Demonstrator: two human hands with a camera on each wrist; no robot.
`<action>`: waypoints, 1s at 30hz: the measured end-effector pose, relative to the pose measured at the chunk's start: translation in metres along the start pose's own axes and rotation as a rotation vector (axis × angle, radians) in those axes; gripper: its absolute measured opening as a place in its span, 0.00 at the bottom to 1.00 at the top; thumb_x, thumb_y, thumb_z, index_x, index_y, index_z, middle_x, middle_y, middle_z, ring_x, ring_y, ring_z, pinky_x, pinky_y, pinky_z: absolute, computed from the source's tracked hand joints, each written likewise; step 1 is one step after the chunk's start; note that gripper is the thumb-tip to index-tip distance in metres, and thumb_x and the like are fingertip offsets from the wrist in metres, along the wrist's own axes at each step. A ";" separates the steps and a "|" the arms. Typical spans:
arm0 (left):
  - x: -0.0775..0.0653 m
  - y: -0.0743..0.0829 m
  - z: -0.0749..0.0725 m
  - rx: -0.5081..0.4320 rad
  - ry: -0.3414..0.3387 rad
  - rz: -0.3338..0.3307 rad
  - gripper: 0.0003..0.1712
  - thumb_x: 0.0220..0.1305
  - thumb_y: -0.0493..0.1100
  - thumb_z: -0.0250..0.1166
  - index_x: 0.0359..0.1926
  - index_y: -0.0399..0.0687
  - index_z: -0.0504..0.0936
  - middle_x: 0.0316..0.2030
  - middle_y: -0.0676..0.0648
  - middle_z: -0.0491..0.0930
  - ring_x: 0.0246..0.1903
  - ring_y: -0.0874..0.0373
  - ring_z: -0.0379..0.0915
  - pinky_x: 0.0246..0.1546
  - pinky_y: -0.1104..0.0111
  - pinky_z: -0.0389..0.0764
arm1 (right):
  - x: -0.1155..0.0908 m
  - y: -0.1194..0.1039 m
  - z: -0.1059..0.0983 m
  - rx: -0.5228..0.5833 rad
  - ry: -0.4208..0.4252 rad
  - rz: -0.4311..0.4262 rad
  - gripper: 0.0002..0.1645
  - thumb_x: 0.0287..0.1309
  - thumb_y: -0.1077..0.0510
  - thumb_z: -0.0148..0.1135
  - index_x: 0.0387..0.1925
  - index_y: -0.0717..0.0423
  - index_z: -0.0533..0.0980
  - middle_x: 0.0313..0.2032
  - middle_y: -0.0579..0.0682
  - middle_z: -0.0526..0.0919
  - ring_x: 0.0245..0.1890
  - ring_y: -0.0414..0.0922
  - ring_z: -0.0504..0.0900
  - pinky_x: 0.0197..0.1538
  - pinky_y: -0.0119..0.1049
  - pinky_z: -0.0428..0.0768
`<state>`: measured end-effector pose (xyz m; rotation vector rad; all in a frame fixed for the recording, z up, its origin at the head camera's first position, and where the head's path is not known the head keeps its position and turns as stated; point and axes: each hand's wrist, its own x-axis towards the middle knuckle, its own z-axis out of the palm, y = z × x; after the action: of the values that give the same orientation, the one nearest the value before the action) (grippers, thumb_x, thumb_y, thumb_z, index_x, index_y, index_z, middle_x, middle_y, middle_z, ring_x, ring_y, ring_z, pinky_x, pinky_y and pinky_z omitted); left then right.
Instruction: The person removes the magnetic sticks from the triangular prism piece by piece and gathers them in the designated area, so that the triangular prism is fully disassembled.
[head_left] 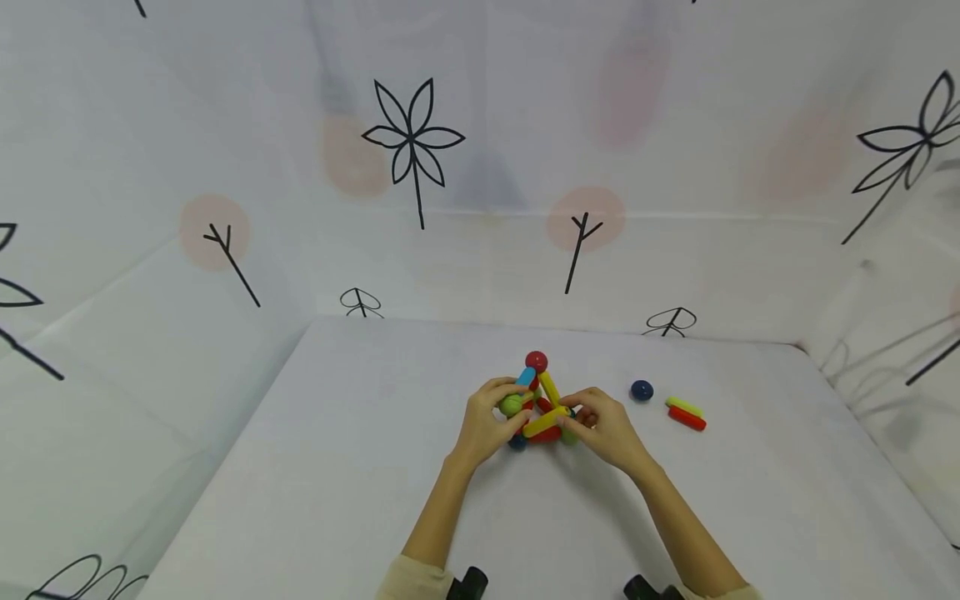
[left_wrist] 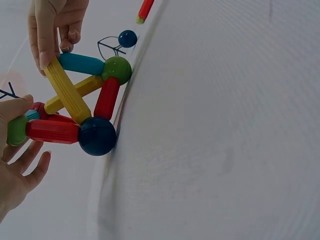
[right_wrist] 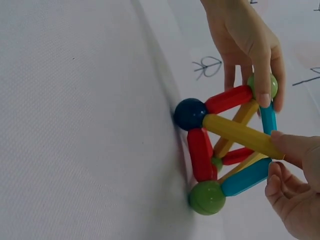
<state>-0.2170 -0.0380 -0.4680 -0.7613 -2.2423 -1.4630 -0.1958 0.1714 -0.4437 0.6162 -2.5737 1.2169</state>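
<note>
A frame of magnetic building sticks and balls stands on the white table (head_left: 337,500), between both hands. My left hand (head_left: 486,423) grips it at a light green ball (head_left: 511,406) on its left side. With thumb and fingertips, my right hand (head_left: 606,432) pinches the free end of a yellow stick (right_wrist: 242,134). That stick's other end meets a dark blue ball (left_wrist: 97,136) at the near corner. Red sticks (right_wrist: 201,155) run from this ball to two green balls. A light blue stick (left_wrist: 82,63) rises from the green ball (right_wrist: 207,198). A red ball (head_left: 536,361) tops the far side.
Right of the frame lie a loose dark blue ball (head_left: 641,390), a yellow-green stick (head_left: 684,406) and a red stick (head_left: 687,418). White cloth walls (head_left: 487,267) with printed plants stand behind the table and at its sides.
</note>
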 end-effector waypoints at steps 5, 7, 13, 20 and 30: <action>0.000 0.000 0.001 0.007 0.003 0.000 0.17 0.51 0.33 0.71 0.44 0.32 0.82 0.48 0.38 0.78 0.47 0.49 0.76 0.46 0.65 0.79 | 0.001 -0.002 0.002 -0.008 -0.005 0.014 0.12 0.49 0.65 0.69 0.39 0.64 0.81 0.35 0.53 0.80 0.24 0.38 0.71 0.26 0.26 0.73; 0.000 0.000 0.001 0.012 0.006 0.005 0.17 0.51 0.33 0.70 0.44 0.32 0.82 0.48 0.38 0.78 0.47 0.49 0.76 0.45 0.65 0.79 | 0.002 -0.003 0.002 -0.014 -0.005 0.011 0.13 0.49 0.65 0.69 0.39 0.64 0.81 0.34 0.52 0.81 0.24 0.38 0.71 0.26 0.27 0.73; 0.000 0.001 0.001 0.002 0.007 0.006 0.17 0.51 0.33 0.70 0.44 0.33 0.82 0.48 0.38 0.78 0.48 0.48 0.75 0.47 0.63 0.79 | 0.000 -0.006 0.005 -0.022 0.016 -0.027 0.13 0.47 0.67 0.70 0.38 0.64 0.81 0.34 0.53 0.82 0.24 0.39 0.73 0.27 0.27 0.76; -0.001 0.002 0.000 0.005 0.009 0.003 0.17 0.51 0.33 0.70 0.44 0.34 0.82 0.48 0.39 0.78 0.48 0.49 0.76 0.47 0.63 0.79 | -0.001 -0.007 0.005 -0.032 0.024 -0.025 0.14 0.47 0.67 0.70 0.39 0.64 0.81 0.34 0.54 0.83 0.25 0.39 0.74 0.29 0.27 0.77; 0.000 0.003 0.000 0.004 0.005 -0.010 0.17 0.51 0.33 0.70 0.44 0.33 0.82 0.49 0.38 0.78 0.49 0.48 0.75 0.47 0.63 0.79 | -0.002 -0.005 0.005 -0.058 0.022 -0.028 0.17 0.44 0.66 0.72 0.40 0.63 0.81 0.36 0.54 0.82 0.24 0.37 0.72 0.27 0.27 0.75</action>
<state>-0.2149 -0.0375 -0.4658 -0.7451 -2.2480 -1.4631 -0.1919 0.1655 -0.4440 0.6211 -2.5642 1.1292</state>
